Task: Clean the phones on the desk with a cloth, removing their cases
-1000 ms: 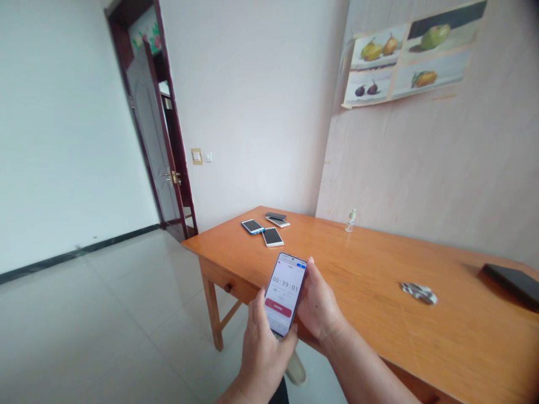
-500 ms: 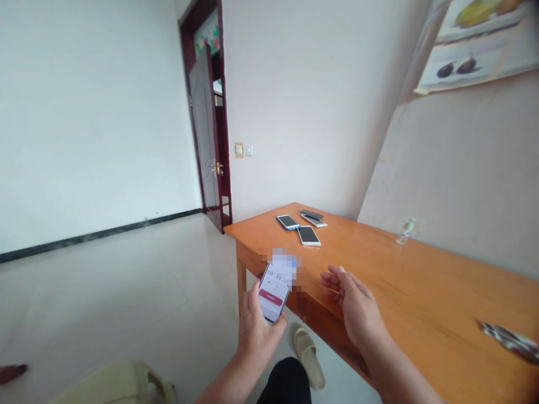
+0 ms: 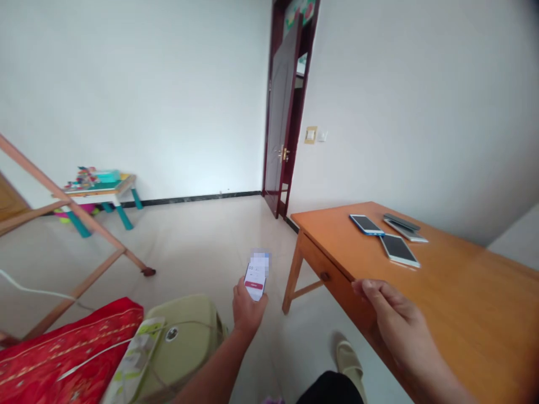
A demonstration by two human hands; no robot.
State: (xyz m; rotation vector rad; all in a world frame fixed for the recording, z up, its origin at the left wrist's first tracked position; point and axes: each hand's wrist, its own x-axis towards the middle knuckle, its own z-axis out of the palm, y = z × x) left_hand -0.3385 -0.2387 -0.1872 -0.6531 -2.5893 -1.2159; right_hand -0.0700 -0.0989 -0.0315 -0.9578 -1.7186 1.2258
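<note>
My left hand (image 3: 248, 314) is wrapped round a smartphone (image 3: 255, 283), out over the floor to the left of the table. Its lit screen carries a red button, and the upper part is blurred out. My right hand (image 3: 398, 317) is by the front edge of the wooden table (image 3: 463, 292), thumb and fingertips drawn together, and nothing shows between them. Beyond it on the tabletop lie a phone with a blue edge (image 3: 366, 224), a white phone (image 3: 400, 250) and two overlapping flat devices (image 3: 405, 229).
A green lidded case (image 3: 185, 336) and a red patterned cloth (image 3: 84, 353) are at lower left. A wooden frame (image 3: 96, 230) stands behind them. Farther back is a small toy table (image 3: 101, 193). A door (image 3: 284, 123) stands ajar. My slippered foot (image 3: 349, 359) is below.
The view has swung left, bringing the case, red cloth and toy table into sight. My left hand has carried the smartphone away from the table. My right fingers have drawn together.
</note>
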